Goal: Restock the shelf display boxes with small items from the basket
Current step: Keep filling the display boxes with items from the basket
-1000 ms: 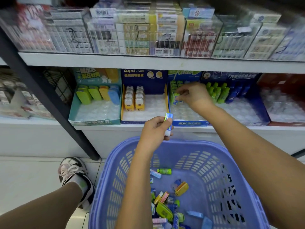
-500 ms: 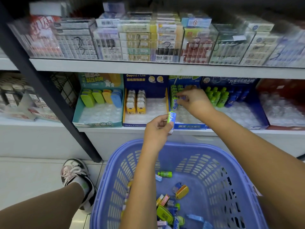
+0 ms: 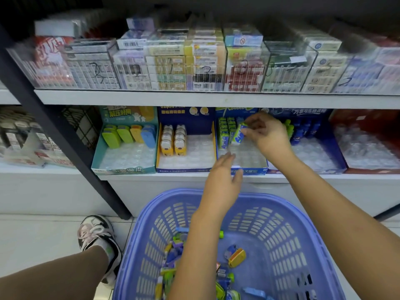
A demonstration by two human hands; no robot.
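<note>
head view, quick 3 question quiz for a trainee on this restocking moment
1. Fill in: the yellow-edged box holds ___ columns of items.
2. True or false: the left hand holds an item.
3. The right hand pinches a pack over which box? A teal box; B yellow-edged box; C blue box with green packs.
Key: 1 two; 2 false; 3 C.

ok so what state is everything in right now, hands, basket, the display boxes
right hand, pinching a blue-green packet over the middle box
left hand, open, nothing visible in it
middle box, partly filled, green packets at back left
teal box, back row filled, front slots bare
yellow-edged box, two columns filled
right blue box, back row filled
basket, holding mixed small items
</note>
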